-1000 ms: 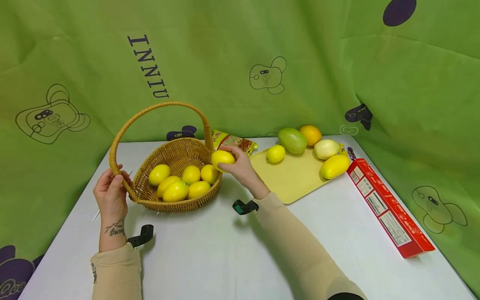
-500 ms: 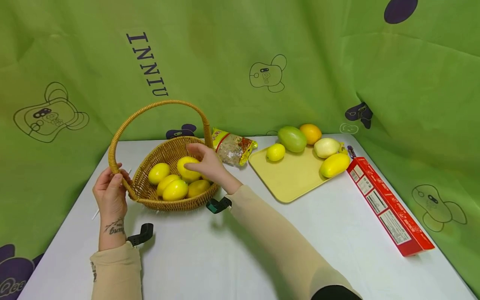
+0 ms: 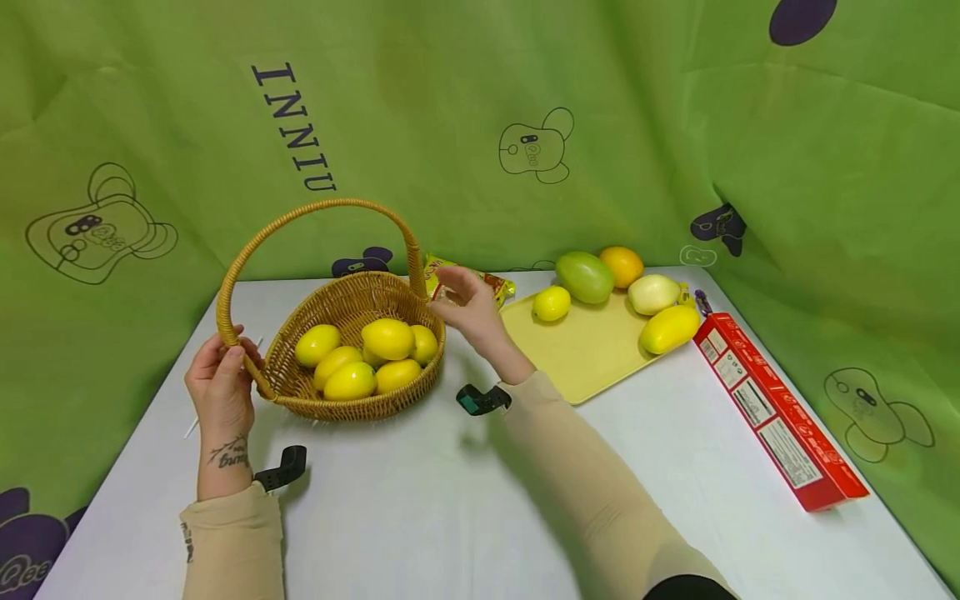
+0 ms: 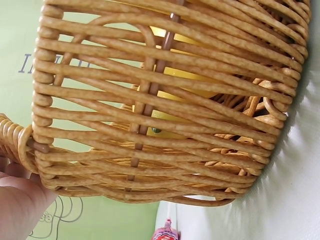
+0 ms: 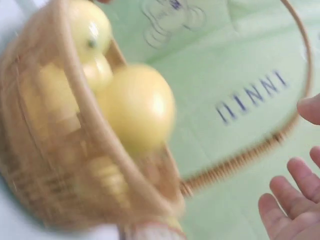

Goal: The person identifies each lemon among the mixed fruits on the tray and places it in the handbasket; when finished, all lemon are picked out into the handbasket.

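My left hand (image 3: 225,385) grips the left foot of the wicker basket's tall handle (image 3: 238,275). The basket (image 3: 352,292) stands on the table and holds several yellow lemons. One lemon (image 3: 387,338) lies on top of others at the right side of the pile; in the right wrist view this lemon (image 5: 142,107) rises above the rim. Just right of the basket, my right hand (image 3: 480,321) hovers with nothing in it, its fingers relaxed and spread from the thumb. In the left wrist view the basket's wall (image 4: 165,120) fills most of the picture.
Behind my right hand lies a partly hidden yellow snack packet (image 3: 498,287). A yellow tray (image 3: 562,362) to the right bears a lemon (image 3: 552,303), a green mango-like fruit (image 3: 585,278), an orange (image 3: 621,268) and other yellow fruit. A long red box (image 3: 776,412) lies at the right edge.
My right hand carried a lemon leftward into the basket, let go of it on the pile, and moved back right. My left hand kept its grip on the handle.
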